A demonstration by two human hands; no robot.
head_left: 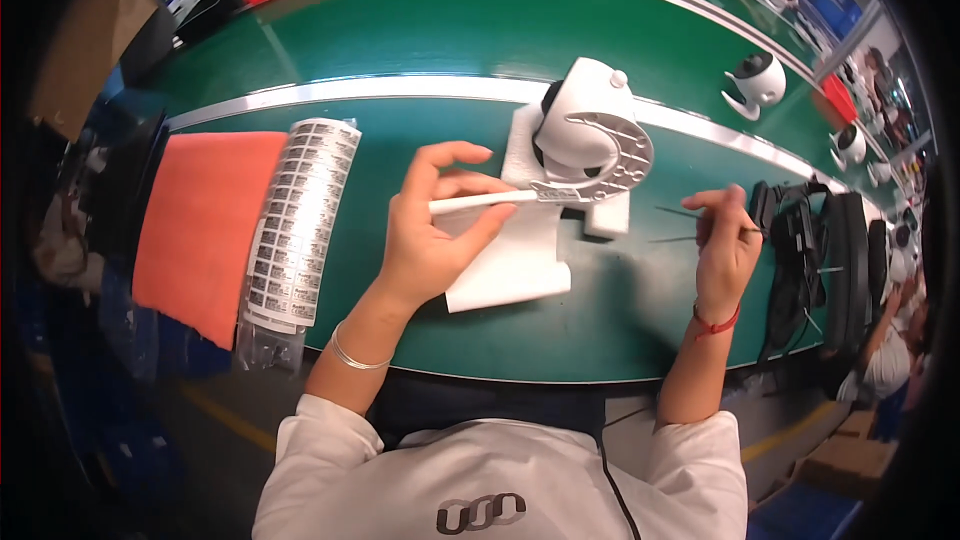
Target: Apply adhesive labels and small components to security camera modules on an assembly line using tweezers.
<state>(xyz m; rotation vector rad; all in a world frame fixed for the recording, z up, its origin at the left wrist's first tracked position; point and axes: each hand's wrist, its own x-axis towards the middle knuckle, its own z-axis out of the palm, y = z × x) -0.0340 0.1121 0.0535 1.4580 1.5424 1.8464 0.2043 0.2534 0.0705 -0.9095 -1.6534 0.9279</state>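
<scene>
Broad, smooth green worktop [600, 337], with a pale, straight-sided rail [380, 89] along its far edge. Toward the left end, matt orange cloth [205, 230], roughly rectangular; just beside it, glossy label sheet [300, 225], bowed lengthwise. Near the right end, black gear [797, 265] with straps. At mid-worktop, white padding [500, 265], near edge curled. Over it, white device [575, 145], smooth and rounded, tipped with the grey ribbed underside of its C-shaped foot [632, 155] exposed. Long axis roughly from far to near edge; round knob [619, 79] toward the far edge, narrow foot end toward the left. Hands well apart. Left hand [430, 230] clamped between thumb and fingers on a slim white bar [515, 199], nearly parallel to the near edge and meeting the foot end; joined or separate, impossible to tell. Right hand [727, 245] half-curled, pinching dark tweezers [678, 210], prongs spread, directed left, apart from the device.
</scene>
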